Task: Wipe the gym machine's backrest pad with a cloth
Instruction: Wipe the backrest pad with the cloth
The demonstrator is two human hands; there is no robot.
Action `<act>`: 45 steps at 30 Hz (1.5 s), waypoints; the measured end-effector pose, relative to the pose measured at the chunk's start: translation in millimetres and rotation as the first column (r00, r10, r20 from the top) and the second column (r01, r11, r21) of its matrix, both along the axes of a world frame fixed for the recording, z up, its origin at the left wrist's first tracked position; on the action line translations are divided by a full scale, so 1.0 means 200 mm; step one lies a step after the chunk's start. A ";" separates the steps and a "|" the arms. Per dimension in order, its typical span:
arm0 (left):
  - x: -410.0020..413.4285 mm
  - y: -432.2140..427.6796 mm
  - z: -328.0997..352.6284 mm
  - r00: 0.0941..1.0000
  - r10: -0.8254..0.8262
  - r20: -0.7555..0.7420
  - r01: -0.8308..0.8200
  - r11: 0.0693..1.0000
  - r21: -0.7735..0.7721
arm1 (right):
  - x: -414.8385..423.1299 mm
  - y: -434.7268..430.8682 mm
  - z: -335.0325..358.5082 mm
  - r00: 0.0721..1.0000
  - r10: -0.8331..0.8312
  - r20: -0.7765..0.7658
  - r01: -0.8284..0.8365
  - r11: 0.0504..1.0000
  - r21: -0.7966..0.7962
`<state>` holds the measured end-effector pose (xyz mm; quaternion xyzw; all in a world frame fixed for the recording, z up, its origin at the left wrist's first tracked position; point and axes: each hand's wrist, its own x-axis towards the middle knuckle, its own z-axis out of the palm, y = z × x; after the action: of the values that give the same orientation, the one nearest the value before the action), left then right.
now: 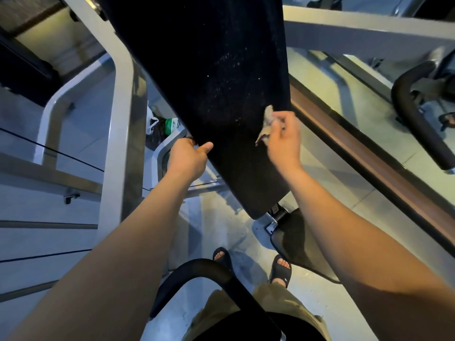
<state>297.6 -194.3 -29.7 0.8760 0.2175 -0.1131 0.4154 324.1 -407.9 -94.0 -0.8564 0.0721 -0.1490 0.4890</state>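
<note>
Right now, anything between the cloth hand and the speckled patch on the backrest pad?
Nothing visible. The right hand holds the cloth at the backrest pad's right edge, and the pale specks lie on bare pad just up and left of it. The left hand grips the opposite edge, clear of that stretch.

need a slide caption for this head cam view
Left hand grips the black backrest pad edge; right hand presses a cloth against it.
</note>
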 end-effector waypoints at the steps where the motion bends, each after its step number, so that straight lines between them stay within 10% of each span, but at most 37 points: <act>1: 0.00 0.00 0.00 1.000 0.001 0.002 -0.001 1.000 0.000 | 0.06 -0.06 0.01 0.994 -0.114 -0.006 0.113 0.994 -0.008; 7: -0.01 -0.01 0.00 1.000 0.007 0.010 -0.008 1.000 0.010 | 0.12 0.10 0.11 0.983 -0.184 -0.025 0.186 0.970 0.158; 13: -0.01 -0.02 0.01 1.000 -0.011 0.004 0.011 0.999 0.035 | -0.20 0.22 0.02 0.955 0.295 0.004 -0.295 0.953 0.071; 18: -0.01 -0.01 0.02 1.000 -0.009 0.001 0.009 1.000 0.021 | -0.04 0.02 0.04 0.994 -0.103 -0.039 0.109 0.973 0.204; 23: -0.01 -0.01 0.01 1.000 -0.020 0.014 0.019 0.999 0.034 | 0.02 0.03 -0.01 0.979 -0.066 -0.193 0.111 0.966 0.234; 30: -0.01 -0.02 0.00 1.000 -0.004 0.024 0.003 0.999 0.048 | -0.31 0.29 -0.01 0.909 0.392 -0.143 -0.361 0.910 0.204; 36: -0.02 0.00 0.01 1.000 0.005 0.000 -0.005 1.000 0.009 | -0.11 0.10 0.06 0.971 -0.083 -0.224 0.197 0.806 0.558; 45: -0.02 0.00 0.02 1.000 -0.023 0.000 0.023 1.000 0.001 | -0.02 0.14 0.13 0.986 -0.032 -0.166 0.094 0.920 0.382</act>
<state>294.4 -194.8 -26.1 0.8786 0.2076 -0.1177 0.4137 320.2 -380.2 -68.1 -0.7488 0.1659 -0.0800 0.6366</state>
